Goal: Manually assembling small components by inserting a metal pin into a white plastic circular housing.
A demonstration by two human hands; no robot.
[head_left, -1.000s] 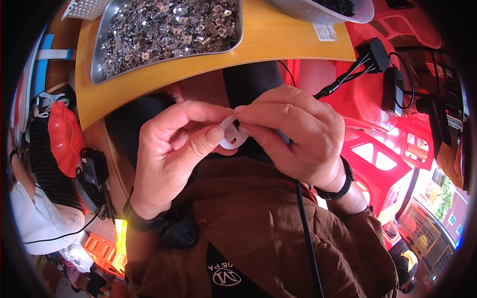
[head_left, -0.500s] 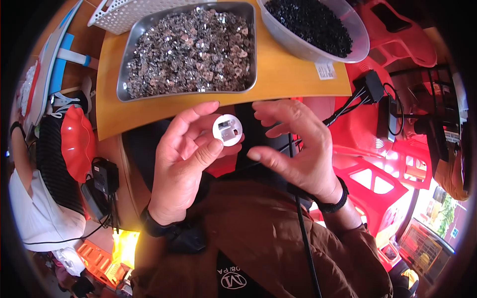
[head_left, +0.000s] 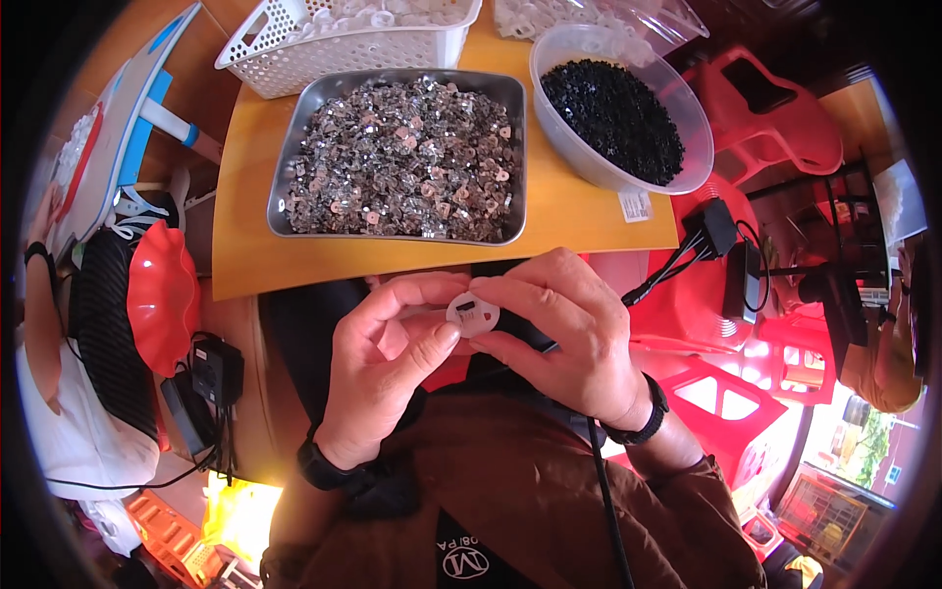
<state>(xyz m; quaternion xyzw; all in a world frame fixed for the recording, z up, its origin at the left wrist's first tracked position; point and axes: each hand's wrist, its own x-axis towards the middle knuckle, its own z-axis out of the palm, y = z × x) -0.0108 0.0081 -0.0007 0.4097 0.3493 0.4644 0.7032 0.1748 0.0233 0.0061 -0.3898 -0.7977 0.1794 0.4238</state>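
- Left hand (head_left: 381, 355): fingers hold the white disc (head_left: 475, 316) at left.
- Right hand (head_left: 584, 339): fingers hold its far and near edges.
- Table (head_left: 247, 257), far: tray (head_left: 519, 147) left, bowl (head_left: 696, 139) right.

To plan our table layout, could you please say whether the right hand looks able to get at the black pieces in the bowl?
Probably yes: the black pieces lie in an uncovered bowl with nothing visible in between, though the right hand is at the white disc.

Smooth plastic disc (head_left: 475, 317), metal tray (head_left: 518, 157)
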